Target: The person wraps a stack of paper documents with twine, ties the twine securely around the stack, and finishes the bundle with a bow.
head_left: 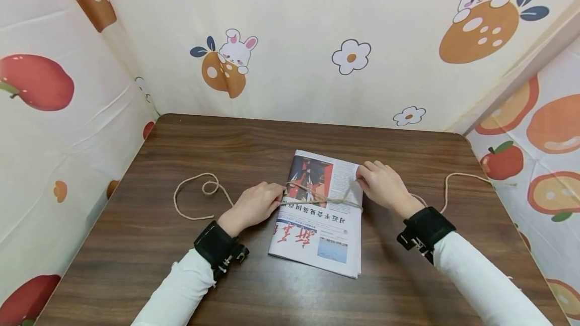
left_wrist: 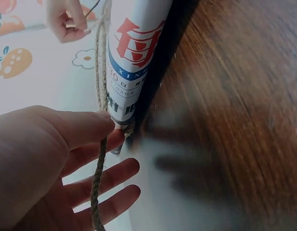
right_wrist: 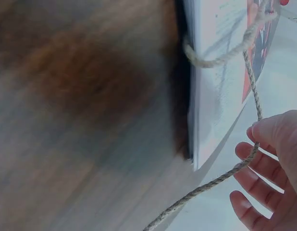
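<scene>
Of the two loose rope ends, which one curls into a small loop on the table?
The left rope end, beside the left hand: it curls round, while the right rope end shows only open bends.

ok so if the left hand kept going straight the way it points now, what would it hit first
Most likely the folded newspaper: the left hand, pinching the rope, points at its left edge. Whether they already touch is hard to tell.

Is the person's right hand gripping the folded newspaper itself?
No, the right wrist view shows the right hand pinching the twine, with its fingertips apart from the folded newspaper.
</scene>
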Available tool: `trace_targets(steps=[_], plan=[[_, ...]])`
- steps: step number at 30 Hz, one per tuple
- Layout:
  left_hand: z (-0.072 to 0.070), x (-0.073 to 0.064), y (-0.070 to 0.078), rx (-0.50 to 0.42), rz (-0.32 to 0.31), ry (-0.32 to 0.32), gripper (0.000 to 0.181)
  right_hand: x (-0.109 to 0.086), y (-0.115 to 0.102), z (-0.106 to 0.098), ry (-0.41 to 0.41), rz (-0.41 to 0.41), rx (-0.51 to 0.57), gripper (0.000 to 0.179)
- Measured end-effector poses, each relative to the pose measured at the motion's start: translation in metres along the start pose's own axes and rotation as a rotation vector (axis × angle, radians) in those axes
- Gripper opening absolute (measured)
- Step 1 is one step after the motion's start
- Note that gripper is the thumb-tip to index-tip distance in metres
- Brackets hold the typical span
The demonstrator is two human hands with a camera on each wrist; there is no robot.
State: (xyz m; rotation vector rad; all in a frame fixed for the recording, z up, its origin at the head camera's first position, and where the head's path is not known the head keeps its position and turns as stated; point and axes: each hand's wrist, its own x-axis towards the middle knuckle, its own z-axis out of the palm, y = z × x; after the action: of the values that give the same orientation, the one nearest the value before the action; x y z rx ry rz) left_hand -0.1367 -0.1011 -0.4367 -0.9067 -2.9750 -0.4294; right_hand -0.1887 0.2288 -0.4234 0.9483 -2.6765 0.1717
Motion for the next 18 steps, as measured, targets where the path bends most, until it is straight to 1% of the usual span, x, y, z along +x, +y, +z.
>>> trace_targets(steps=[4,8,10,14,16,18], plan=[[0.000,0.000,0.000,-0.009,0.013,-0.004,0.025,0.011,-0.002,0.001,-0.003,-0.022,0.006,0.010],[0.000,0.000,-0.001,-0.017,0.020,-0.008,0.028,0.024,-0.003,0.002,-0.013,-0.035,0.009,0.010],[0.000,0.000,-0.001,-0.020,0.026,-0.013,0.023,0.030,-0.003,0.002,-0.025,-0.034,0.010,0.009],[0.001,-0.001,-0.001,-0.030,0.046,-0.025,0.003,0.041,-0.002,0.005,-0.071,-0.024,0.021,0.007],[0.001,-0.001,-0.001,-0.033,0.052,-0.030,0.008,0.046,-0.003,0.006,-0.102,-0.021,0.043,0.006],[0.001,-0.002,0.000,-0.037,0.058,-0.035,0.008,0.049,-0.004,0.007,-0.139,-0.021,0.071,0.006]])
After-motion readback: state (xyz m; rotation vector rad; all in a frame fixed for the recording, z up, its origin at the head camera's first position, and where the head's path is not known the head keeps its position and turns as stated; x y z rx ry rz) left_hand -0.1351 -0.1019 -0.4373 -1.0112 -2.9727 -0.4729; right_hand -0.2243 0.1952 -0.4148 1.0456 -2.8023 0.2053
